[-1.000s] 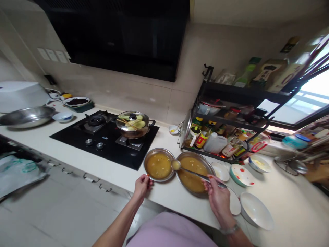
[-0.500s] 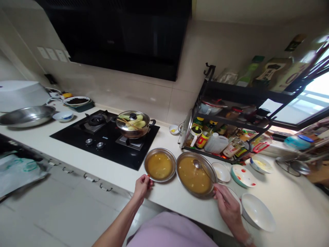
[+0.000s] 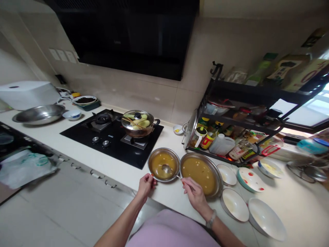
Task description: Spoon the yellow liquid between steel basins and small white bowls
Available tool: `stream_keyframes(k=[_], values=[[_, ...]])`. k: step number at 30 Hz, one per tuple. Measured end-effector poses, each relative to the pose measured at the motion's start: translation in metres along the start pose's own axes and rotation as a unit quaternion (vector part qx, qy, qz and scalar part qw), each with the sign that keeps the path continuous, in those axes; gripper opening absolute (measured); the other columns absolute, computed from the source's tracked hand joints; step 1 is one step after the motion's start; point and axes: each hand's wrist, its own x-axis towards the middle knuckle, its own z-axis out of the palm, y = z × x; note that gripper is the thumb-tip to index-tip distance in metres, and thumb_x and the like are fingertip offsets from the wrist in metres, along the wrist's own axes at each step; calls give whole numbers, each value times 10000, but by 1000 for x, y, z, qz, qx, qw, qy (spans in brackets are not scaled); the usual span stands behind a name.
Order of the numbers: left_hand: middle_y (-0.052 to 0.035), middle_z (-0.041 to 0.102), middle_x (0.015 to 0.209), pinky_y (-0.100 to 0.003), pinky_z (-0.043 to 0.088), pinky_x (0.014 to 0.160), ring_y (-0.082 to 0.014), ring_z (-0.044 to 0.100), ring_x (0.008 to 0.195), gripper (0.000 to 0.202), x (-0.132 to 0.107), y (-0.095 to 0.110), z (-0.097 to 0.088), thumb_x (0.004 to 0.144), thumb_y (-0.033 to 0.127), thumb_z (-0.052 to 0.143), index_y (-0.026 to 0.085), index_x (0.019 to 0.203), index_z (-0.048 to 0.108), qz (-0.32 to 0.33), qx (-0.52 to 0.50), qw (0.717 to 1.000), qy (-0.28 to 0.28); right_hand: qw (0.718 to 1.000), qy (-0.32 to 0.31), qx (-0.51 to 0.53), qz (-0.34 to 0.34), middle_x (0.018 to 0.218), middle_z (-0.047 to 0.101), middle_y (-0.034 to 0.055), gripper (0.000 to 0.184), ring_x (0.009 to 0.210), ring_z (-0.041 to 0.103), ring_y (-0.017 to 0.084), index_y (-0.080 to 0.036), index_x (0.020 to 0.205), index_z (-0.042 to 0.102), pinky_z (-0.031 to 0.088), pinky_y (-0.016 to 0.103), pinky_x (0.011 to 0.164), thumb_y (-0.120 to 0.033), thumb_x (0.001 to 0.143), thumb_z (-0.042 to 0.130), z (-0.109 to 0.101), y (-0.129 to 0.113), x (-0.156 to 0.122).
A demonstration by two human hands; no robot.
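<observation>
My right hand (image 3: 194,192) is closed round the handle of a metal ladle (image 3: 166,168), whose bowl sits in the yellow-brown liquid of the smaller steel bowl (image 3: 151,173). With its fingers pinched, my left hand (image 3: 147,185) grips that bowl's near-left rim. Just to the right stands a larger steel bowl (image 3: 219,183), filled with similar liquid with pale bits floating on it. The two steel bowls sit side by side on the white counter, and my right hand is over the near edge of the larger one.
Several bowls, among them a white bowl (image 3: 267,219), stand at the right. On the black gas stove (image 3: 123,156) is a glass-lidded pot (image 3: 137,132) with green pieces inside. A black rack (image 3: 246,120) holds bottles. A steel basin (image 3: 38,120) lies far left.
My right hand has moved left with the ladle, from the larger bowl to the smaller one. My left hand stays at the smaller bowl's rim. The view has shifted slightly.
</observation>
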Motion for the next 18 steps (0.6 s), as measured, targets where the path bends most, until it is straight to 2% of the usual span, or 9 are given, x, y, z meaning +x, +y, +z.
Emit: stream_keyframes(k=[5, 8, 10, 13, 16, 18], values=[[33, 562, 500, -177, 346, 417, -83, 502, 439, 422, 2, -3, -1, 621, 552, 685, 195, 619, 459, 11, 1, 1000, -3, 999, 34, -14, 25, 802, 645, 63, 236, 599, 598, 136, -201, 977, 694, 521, 232, 523, -293, 898, 492, -10, 9, 10], [30, 562, 509, -182, 346, 420, -88, 512, 443, 430, 3, -5, -2, 619, 562, 681, 196, 612, 456, 15, -1, 1000, -5, 993, 62, 22, 101, 715, 642, 39, 261, 530, 586, 134, -185, 936, 694, 519, 249, 516, -382, 866, 538, -8, 14, 11], [29, 562, 512, -186, 347, 422, -93, 519, 445, 434, 3, -4, -1, 612, 570, 680, 196, 610, 460, 14, 1, 1000, -2, 978, 103, 62, 169, 634, 631, 20, 315, 488, 575, 135, -166, 915, 675, 514, 258, 502, -452, 837, 568, -4, 18, 10], [29, 564, 509, -187, 351, 426, -95, 521, 444, 434, 2, -3, -1, 604, 572, 684, 195, 612, 470, 12, 3, 1000, 3, 941, 176, 140, 251, 575, 629, 13, 403, 462, 566, 142, -151, 900, 631, 508, 266, 480, -530, 762, 634, 1, 22, 11], [31, 562, 507, -183, 352, 426, -89, 515, 443, 439, 2, -2, -1, 595, 567, 696, 192, 609, 467, 7, -3, 1000, 3, 910, 221, 199, 288, 608, 661, 39, 451, 476, 575, 152, -146, 900, 607, 501, 269, 461, -534, 690, 705, -1, 22, 13], [30, 565, 512, -179, 351, 428, -87, 515, 448, 437, 2, -3, -1, 602, 563, 696, 190, 613, 467, 6, -3, 1000, 3, 903, 234, 211, 293, 632, 676, 56, 450, 499, 591, 163, -144, 901, 604, 497, 269, 457, -511, 673, 729, -5, 20, 14]])
